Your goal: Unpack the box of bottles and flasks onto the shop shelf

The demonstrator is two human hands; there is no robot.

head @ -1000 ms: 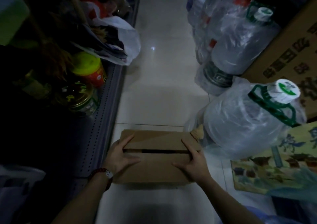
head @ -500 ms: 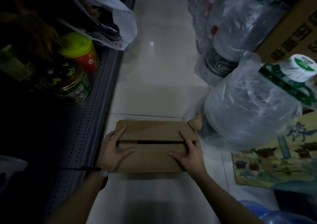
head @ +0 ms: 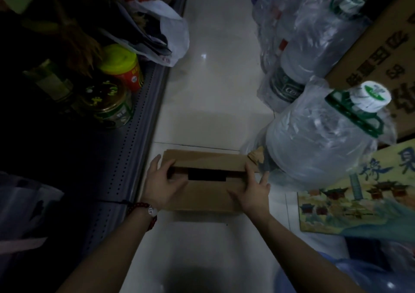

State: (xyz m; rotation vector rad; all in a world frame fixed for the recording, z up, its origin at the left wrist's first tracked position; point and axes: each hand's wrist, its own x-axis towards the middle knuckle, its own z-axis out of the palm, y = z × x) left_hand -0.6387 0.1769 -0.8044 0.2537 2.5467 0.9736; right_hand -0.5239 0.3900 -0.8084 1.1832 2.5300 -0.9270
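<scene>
A brown cardboard box (head: 206, 194) sits on the pale tiled floor in the aisle. Its two top flaps have parted, and a dark gap shows between them; the contents are hidden. My left hand (head: 160, 186) lies on the box's left end with the thumb at the edge of the near flap. My right hand (head: 252, 188) rests on the right end, fingers spread over the flap's corner. The dark perforated shop shelf (head: 125, 158) runs along the left, right beside the box.
On the shelf stand a red jar with a yellow lid (head: 122, 67), a gold-lidded jar (head: 110, 103) and a white plastic bag (head: 167, 34). Large plastic-wrapped water jugs (head: 318, 149) press against the box's right side. A printed carton (head: 359, 194) and brown boxes (head: 381, 68) lie further right.
The gap between the box flaps has widened. Both hands have shifted outward to the box's ends, the left thumb now hooking the flap edge.
</scene>
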